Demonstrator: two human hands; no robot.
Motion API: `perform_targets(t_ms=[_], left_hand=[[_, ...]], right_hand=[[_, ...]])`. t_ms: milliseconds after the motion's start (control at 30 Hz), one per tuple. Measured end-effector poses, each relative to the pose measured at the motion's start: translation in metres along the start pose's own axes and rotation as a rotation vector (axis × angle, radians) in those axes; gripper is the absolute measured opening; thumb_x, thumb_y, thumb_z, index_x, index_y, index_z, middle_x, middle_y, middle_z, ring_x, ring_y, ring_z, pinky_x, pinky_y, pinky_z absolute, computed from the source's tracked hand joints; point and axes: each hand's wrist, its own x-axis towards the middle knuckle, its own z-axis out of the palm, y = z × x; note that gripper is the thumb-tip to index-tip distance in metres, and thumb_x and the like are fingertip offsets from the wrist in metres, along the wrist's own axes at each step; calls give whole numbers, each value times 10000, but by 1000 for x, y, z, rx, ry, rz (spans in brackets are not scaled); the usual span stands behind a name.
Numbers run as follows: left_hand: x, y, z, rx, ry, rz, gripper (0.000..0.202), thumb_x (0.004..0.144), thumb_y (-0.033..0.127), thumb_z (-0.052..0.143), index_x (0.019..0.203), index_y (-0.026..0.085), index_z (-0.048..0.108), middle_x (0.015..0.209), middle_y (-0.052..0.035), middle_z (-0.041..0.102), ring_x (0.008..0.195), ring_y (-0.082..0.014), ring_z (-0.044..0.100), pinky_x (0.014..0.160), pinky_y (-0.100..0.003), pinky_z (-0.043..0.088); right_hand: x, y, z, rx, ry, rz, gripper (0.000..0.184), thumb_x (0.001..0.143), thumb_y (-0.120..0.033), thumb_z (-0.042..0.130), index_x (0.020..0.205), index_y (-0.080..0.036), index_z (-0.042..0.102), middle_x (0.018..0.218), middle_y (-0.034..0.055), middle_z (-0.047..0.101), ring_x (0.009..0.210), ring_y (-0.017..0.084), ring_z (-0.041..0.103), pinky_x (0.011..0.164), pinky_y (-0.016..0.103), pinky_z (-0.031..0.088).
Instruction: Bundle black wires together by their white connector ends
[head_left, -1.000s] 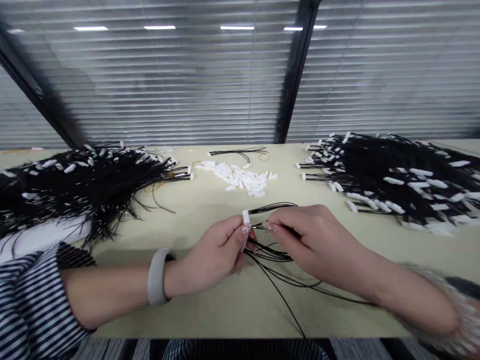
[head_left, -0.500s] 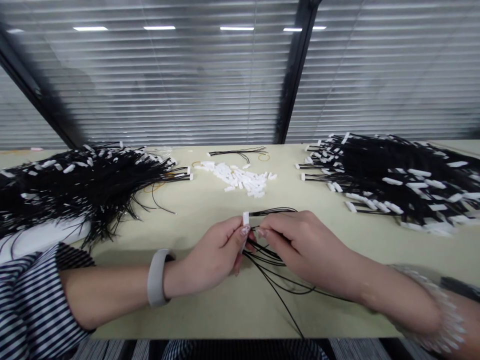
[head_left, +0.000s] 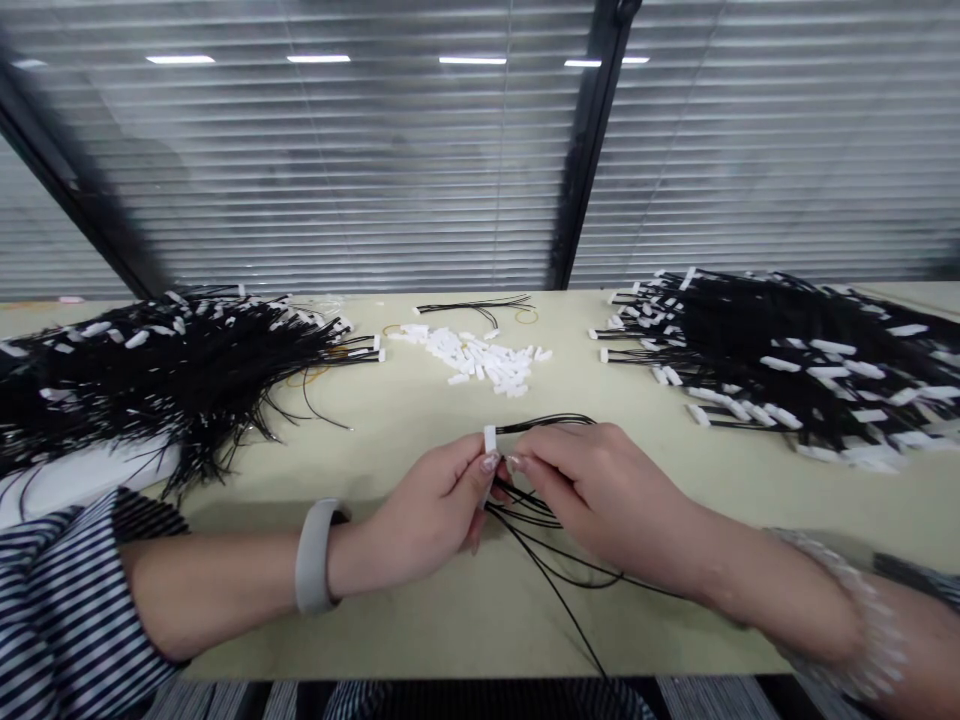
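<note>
Left hand [head_left: 431, 505]: pinching white plug [head_left: 490, 439], frame centre.
Right hand [head_left: 592, 480]: pinching black wire [head_left: 534, 514] beside plug.
Care: plug steady, wire end straight.

Closed grey blinds [head_left: 337, 170] behind a pale green table [head_left: 420, 420].

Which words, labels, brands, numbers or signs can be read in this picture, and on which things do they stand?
None: no word, label, brand, number or sign can be read anywhere.
The white plug in the left hand is blank; so are the black wires pinched by the right hand, the loose plugs and the wristband.
</note>
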Motion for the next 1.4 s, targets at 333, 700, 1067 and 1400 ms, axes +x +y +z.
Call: perform_targets(t_ms=[333, 700, 1067, 1400], left_hand=[[0, 1, 0, -25, 65, -61, 302, 898, 411, 322, 755, 179, 450, 599, 45, 447, 438, -60, 419, 427, -199, 366], [7, -3, -4, -447, 311, -127, 240, 894, 351, 367, 779, 165, 466, 667, 39, 483, 420, -34, 429, 456, -215, 367], [10, 3, -4, -646, 411, -233, 228, 893, 317, 383, 753, 160, 471, 638, 32, 482, 459, -51, 421, 477, -216, 352], [15, 5, -6, -721, 515, -94, 196, 894, 288, 390, 756, 161, 445, 681, 34, 495, 461, -46, 455, 504, -208, 384]], right_hand=[[-3, 4, -16, -21, 17, 5, 211, 848, -199, 414, 724, -178, 583, 631, -25, 558, 558, 64, 447, 551, 216, 305], [4, 51, -59, 141, 17, 370, 399, 843, -467, 405, 633, -153, 536, 511, -19, 442, 444, 62, 381, 412, 188, 295], [-4, 26, -41, 161, -591, 39, 333, 855, -379, 422, 615, -149, 440, 609, -35, 431, 561, 56, 376, 512, 198, 295], [-28, -18, -45, 864, -789, 391, 470, 858, -544, 355, 1154, -213, 510, 805, 13, 607, 623, 74, 571, 606, 197, 441]])
